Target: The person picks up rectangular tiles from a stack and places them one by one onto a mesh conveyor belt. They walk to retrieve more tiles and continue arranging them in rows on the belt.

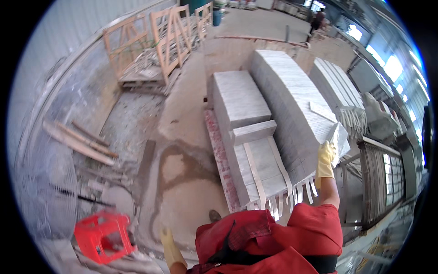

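My right hand (325, 159), in a pale yellow glove, is closed at the near end of a long stack of grey stone slabs (292, 86). Its fingers grip a shiny, whitish crumpled piece (338, 139) that looks like plastic film. A flat strip of pale stone (322, 112) lies on top of that stack, just beyond. Low at the left, my left hand (169, 243), gloved the same way, hangs away from the stacks with its fingers stretched out and nothing visible in it. Beside the long stack stands a shorter slab stack (242, 96), with white straps (254, 171) over its lower near part.
A red plastic stool (104, 237) stands at the lower left. Wooden planks (82, 141) and wooden crate frames (169, 41) are along the left wall. More slabs (337, 84) stand at the right, near a dark metal frame (381, 182). Another person (316, 23) is far off.
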